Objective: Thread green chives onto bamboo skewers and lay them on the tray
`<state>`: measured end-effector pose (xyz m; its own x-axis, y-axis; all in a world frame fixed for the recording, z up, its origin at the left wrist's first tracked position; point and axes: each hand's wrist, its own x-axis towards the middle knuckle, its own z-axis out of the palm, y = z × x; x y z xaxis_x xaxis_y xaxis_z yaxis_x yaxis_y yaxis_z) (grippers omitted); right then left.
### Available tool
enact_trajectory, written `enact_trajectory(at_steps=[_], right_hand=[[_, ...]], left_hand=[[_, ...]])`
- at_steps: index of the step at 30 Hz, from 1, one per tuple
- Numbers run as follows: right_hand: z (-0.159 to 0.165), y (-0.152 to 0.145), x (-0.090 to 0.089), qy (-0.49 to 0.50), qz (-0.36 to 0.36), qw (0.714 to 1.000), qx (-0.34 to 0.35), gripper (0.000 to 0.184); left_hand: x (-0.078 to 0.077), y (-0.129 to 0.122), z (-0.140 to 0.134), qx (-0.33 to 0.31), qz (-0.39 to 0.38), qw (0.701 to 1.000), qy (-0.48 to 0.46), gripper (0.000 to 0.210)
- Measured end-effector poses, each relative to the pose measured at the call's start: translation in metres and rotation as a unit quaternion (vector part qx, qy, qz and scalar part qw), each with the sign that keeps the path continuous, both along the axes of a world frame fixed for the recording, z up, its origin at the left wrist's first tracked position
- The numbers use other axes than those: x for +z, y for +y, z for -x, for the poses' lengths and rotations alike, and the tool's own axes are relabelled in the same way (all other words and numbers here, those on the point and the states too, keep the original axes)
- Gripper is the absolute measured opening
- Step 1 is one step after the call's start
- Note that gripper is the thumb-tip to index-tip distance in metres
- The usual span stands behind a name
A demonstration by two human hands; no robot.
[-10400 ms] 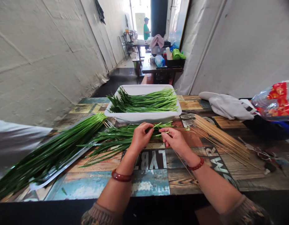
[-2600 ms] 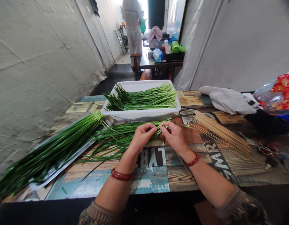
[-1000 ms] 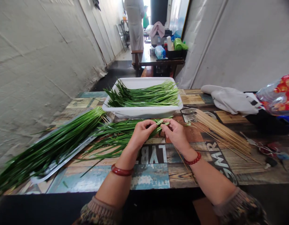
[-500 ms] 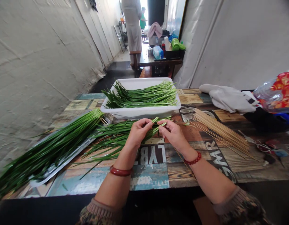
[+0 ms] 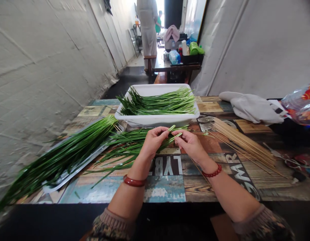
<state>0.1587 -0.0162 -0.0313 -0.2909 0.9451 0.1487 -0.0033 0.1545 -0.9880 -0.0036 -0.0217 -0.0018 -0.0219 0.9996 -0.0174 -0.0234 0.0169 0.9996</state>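
Note:
Both hands meet over the table, just in front of the white tub. My left hand (image 5: 155, 142) is closed, pinching the pale stem ends of some garlic chives (image 5: 171, 128) between thumb and fingers. Close against it, my right hand (image 5: 188, 143) pinches at the same stems. A thin bamboo skewer (image 5: 201, 173) slants out below the right palm towards me; its tip at the fingers is too small to make out. Loose garlic chives (image 5: 120, 147) lie spread on the table under and left of my hands, leaves pointing left.
A white tub (image 5: 157, 119) of chives stands behind my hands. Left, a big chive bundle (image 5: 77, 150) rests on a clear tray (image 5: 69, 178). Right lie bamboo skewers (image 5: 242, 142), scissors (image 5: 293, 162), a grey cloth (image 5: 252, 107) and a plastic bag (image 5: 302, 103). A person (image 5: 148, 33) stands farther back.
The view has turned slightly left, so everything sits further right in the picture. Both hands keep almost the same pinch on the chive stems.

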Motion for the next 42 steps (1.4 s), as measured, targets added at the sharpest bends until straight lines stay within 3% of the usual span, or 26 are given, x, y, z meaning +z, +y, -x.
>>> enact_trajectory(at_steps=[18,24,27,30,42], right_hand=[[0.0005,-0.0018,0.0029,0.01,0.015,1.0,0.0,0.027],[-0.0001,0.0024,-0.0003,0.065,0.045,0.997,0.022,0.039],[-0.002,0.0037,0.001,0.062,0.05,0.996,0.043,0.031],[-0.0032,0.0035,0.0023,0.042,0.036,0.998,0.038,0.022],[-0.0049,0.001,-0.0013,-0.004,-0.007,1.0,0.012,0.029]], left_hand=[[0.0,0.0004,0.0014,-0.023,0.01,1.0,-0.018,0.019],[-0.0011,0.001,0.002,-0.03,0.021,0.999,-0.024,0.021],[-0.0012,0.0011,0.0023,-0.023,0.025,0.999,-0.018,0.022],[-0.0012,0.001,0.0025,-0.022,0.025,0.999,-0.017,0.024],[-0.0045,0.0023,0.0034,-0.032,0.004,0.999,-0.024,0.021]])
